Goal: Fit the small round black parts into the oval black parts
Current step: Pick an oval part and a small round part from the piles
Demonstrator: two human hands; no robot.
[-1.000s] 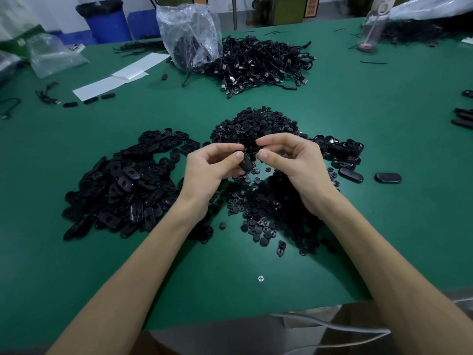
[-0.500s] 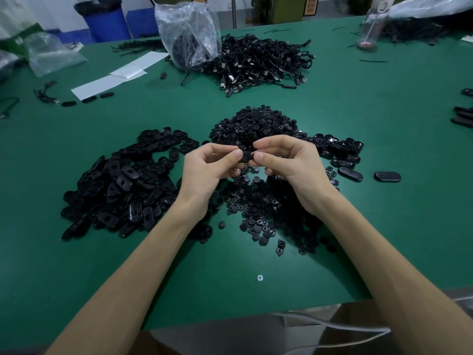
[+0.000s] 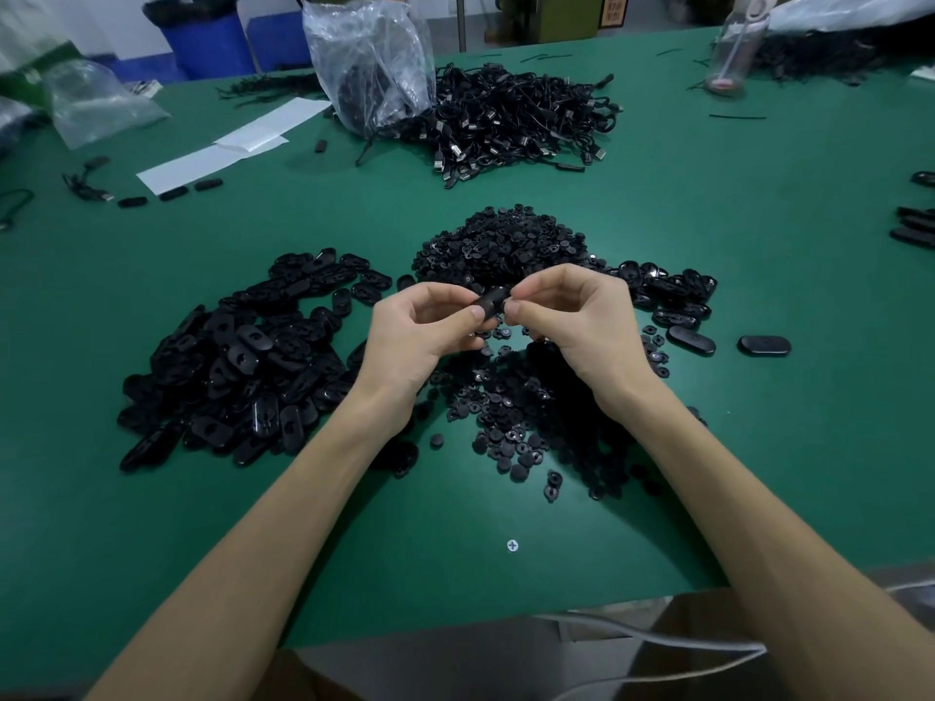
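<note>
The oval black part [image 3: 490, 300] is held above the green table [image 3: 759, 235], bridging the fingertips of both hands and tilted up to the right. The left hand [image 3: 422, 333] pinches its lower left end, with the thumb on the near face and curled fingers behind. The right hand [image 3: 574, 321] pinches the upper right end between curled thumb and forefinger (whether a small round part sits under those fingertips cannot be told).

Just behind the held part is a heap of small round parts [image 3: 506, 245], and more of them [image 3: 526, 417] lie scattered below it, nearer the camera. To its left lies a broad pile of oval parts [image 3: 243, 361]. To its right is a smaller cluster [image 3: 673, 296], then two single ovals [image 3: 764, 345] lying apart.

Far behind the held part a clear plastic bag [image 3: 369, 68] stands crumpled with something dark inside, too blurred to name. A mound of black cables [image 3: 516, 124] touches it. Further back and to the left is a blue bin [image 3: 202, 40] with a black liner, its contents hidden.
</note>
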